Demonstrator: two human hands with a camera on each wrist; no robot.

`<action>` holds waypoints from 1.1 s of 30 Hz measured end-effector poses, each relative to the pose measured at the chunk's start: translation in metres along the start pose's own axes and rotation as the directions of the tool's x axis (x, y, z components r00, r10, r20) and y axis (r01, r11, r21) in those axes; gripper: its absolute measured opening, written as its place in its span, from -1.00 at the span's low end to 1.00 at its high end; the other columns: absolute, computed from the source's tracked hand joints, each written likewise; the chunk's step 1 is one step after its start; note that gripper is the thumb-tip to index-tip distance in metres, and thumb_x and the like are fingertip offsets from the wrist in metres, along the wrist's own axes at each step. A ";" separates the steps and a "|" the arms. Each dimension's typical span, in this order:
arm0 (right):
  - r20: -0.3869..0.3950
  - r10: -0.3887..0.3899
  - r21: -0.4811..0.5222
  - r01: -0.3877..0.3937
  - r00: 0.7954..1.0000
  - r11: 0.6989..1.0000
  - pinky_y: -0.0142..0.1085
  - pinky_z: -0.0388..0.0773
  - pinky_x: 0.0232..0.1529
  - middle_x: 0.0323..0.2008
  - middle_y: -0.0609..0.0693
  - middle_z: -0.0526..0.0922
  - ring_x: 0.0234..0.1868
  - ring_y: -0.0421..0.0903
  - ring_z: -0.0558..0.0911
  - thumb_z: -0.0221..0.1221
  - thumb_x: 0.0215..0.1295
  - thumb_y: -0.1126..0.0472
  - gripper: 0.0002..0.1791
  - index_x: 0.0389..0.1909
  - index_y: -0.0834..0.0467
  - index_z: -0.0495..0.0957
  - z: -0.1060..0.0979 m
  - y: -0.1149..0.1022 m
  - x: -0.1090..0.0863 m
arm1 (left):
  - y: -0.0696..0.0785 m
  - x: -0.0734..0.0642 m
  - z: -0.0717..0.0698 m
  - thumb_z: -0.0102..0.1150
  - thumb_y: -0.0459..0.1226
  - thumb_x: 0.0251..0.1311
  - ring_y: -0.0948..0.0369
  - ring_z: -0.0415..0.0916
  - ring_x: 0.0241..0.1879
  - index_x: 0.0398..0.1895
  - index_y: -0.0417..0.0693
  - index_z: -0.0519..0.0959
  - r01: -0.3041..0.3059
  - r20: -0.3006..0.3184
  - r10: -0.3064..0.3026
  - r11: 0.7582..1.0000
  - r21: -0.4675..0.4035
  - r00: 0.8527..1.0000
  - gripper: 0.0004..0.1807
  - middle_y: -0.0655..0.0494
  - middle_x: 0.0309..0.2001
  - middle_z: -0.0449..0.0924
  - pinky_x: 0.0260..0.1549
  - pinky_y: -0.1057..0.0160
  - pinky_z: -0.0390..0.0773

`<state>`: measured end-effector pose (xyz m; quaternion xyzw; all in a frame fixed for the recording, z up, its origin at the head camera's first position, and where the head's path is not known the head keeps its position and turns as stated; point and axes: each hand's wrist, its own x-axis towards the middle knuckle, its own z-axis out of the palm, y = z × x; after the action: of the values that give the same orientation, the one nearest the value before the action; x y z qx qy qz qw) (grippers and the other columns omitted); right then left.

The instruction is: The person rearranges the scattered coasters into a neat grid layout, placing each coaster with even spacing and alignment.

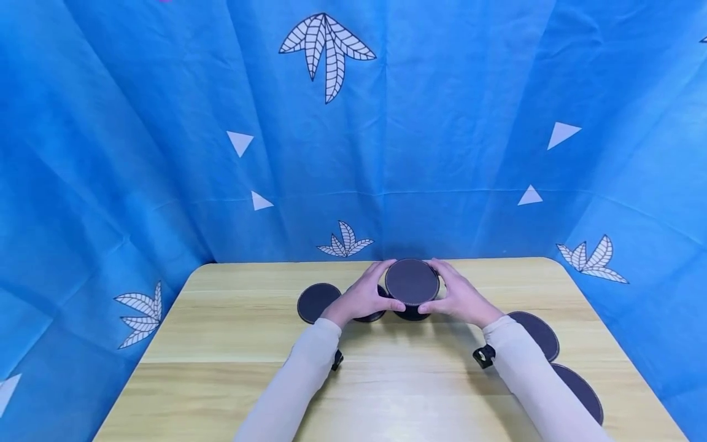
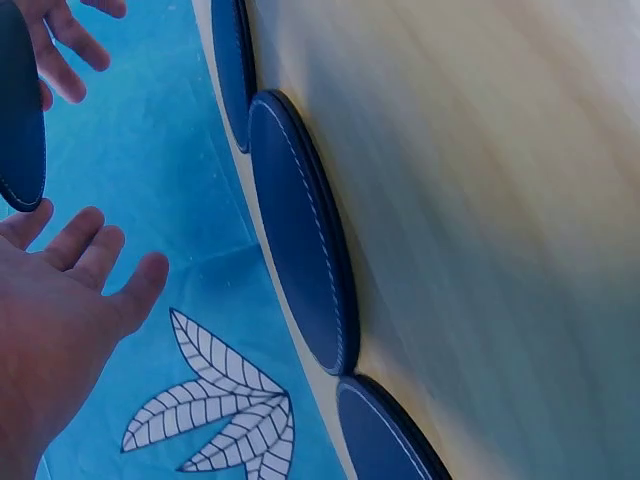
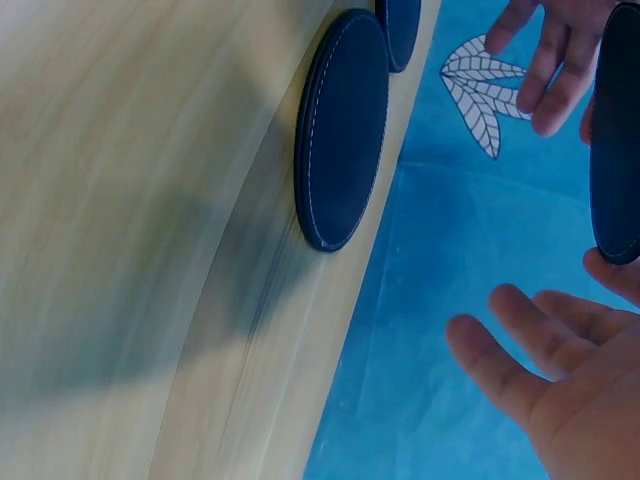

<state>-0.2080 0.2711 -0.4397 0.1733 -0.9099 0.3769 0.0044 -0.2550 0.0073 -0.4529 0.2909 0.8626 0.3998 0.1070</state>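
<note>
A round, dark leather coaster (image 1: 412, 282) with pale edge stitching is raised above the back of the table, between both hands. My left hand (image 1: 367, 294) grips its left edge, thumb low and index finger high. On the opposite edge, my right hand (image 1: 459, 296) grips in the same way. In both wrist views the other fingers spread loosely away from the rim. Below the raised coaster lies another coaster (image 1: 411, 314), mostly covered. A further coaster (image 1: 371, 317) is partly hidden behind the left hand, and one more coaster (image 1: 317, 301) lies left of it.
Near the table's right side are two more coasters, a farther coaster (image 1: 537, 334) and a nearer coaster (image 1: 580, 393), both partly covered by the right sleeve. A blue curtain (image 1: 442, 135) with leaf prints hangs behind and beside the wooden table (image 1: 221, 368).
</note>
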 end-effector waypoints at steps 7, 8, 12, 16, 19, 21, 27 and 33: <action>0.003 -0.002 -0.003 0.002 1.000 1.000 0.33 0.15 0.33 0.49 0.36 0.12 0.45 0.37 0.16 0.54 -0.12 -0.27 0.26 0.51 0.25 0.17 0.008 -0.003 0.004 | -0.006 -0.005 -0.002 0.49 0.31 -0.12 0.03 0.15 0.45 0.58 0.40 0.11 0.018 -0.003 -0.018 1.000 0.000 1.000 0.16 0.15 0.52 0.09 0.29 -0.20 0.27; 0.005 -0.008 -0.002 0.008 1.000 1.000 0.31 0.16 0.33 0.48 0.35 0.14 0.45 0.36 0.17 0.54 -0.11 -0.27 0.26 0.51 0.26 0.17 0.009 -0.003 0.005 | -0.006 -0.006 -0.002 0.49 0.31 -0.13 0.02 0.16 0.45 0.58 0.40 0.10 0.025 -0.004 -0.025 1.000 0.004 1.000 0.17 0.15 0.53 0.09 0.28 -0.21 0.28; 0.012 -0.033 0.000 0.033 0.999 0.999 0.27 0.20 0.33 0.47 0.34 0.18 0.45 0.31 0.20 0.54 -0.11 -0.27 0.26 0.50 0.29 0.17 0.016 -0.006 0.009 | -0.010 -0.012 -0.006 0.52 0.27 -0.12 -0.01 0.18 0.43 0.60 0.32 0.10 0.046 -0.015 -0.045 0.999 0.021 0.999 0.19 0.11 0.52 0.11 0.25 -0.24 0.30; 0.018 -0.030 -0.005 0.030 0.999 1.000 0.24 0.19 0.35 0.47 0.35 0.18 0.46 0.31 0.20 0.56 -0.13 -0.24 0.26 0.49 0.30 0.18 0.023 -0.010 0.012 | -0.015 -0.018 -0.009 0.54 0.20 -0.08 -0.02 0.16 0.44 0.60 0.24 0.10 0.043 -0.017 -0.042 0.999 0.032 0.999 0.17 0.11 0.52 0.11 0.26 -0.24 0.29; 0.028 -0.031 -0.002 0.031 0.999 1.000 0.23 0.18 0.36 0.47 0.36 0.16 0.46 0.31 0.19 0.58 -0.13 -0.19 0.23 0.48 0.29 0.20 0.029 -0.014 0.015 | -0.020 -0.024 -0.013 0.54 0.20 -0.07 0.00 0.14 0.45 0.60 0.20 0.11 0.048 -0.017 -0.047 0.998 0.040 0.999 0.18 0.13 0.53 0.11 0.27 -0.24 0.28; 0.030 -0.032 0.005 0.032 0.999 0.999 0.23 0.18 0.37 0.48 0.36 0.15 0.46 0.32 0.18 0.60 -0.12 -0.13 0.20 0.47 0.28 0.21 0.033 -0.016 0.016 | -0.023 -0.027 -0.015 0.53 0.21 -0.08 0.01 0.15 0.45 0.60 0.18 0.12 0.050 -0.020 -0.050 0.998 0.042 0.999 0.17 0.13 0.52 0.12 0.27 -0.23 0.28; 0.036 -0.036 0.021 0.035 0.999 0.999 0.22 0.16 0.38 0.47 0.37 0.16 0.46 0.31 0.18 0.61 -0.13 -0.05 0.19 0.48 0.31 0.21 0.044 -0.022 0.021 | -0.030 -0.036 -0.021 0.50 0.27 -0.10 0.05 0.14 0.45 0.59 0.17 0.14 0.053 -0.025 -0.052 0.997 0.049 0.998 0.19 0.16 0.52 0.13 0.29 -0.19 0.27; 0.032 -0.096 0.056 0.094 0.995 0.994 0.14 0.34 0.28 0.34 0.21 0.38 0.29 0.17 0.42 0.63 -0.15 -0.06 0.12 0.40 0.27 0.29 0.056 -0.029 0.028 | -0.033 -0.049 -0.031 0.47 0.35 -0.16 0.04 0.12 0.46 0.59 0.14 0.14 0.087 -0.028 -0.085 0.994 0.059 0.996 0.24 0.14 0.53 0.10 0.30 -0.18 0.26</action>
<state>-0.2179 0.2052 -0.4565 0.2230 -0.8900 0.3977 0.0018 -0.2420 -0.0579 -0.4602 0.2513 0.8873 0.3725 0.1044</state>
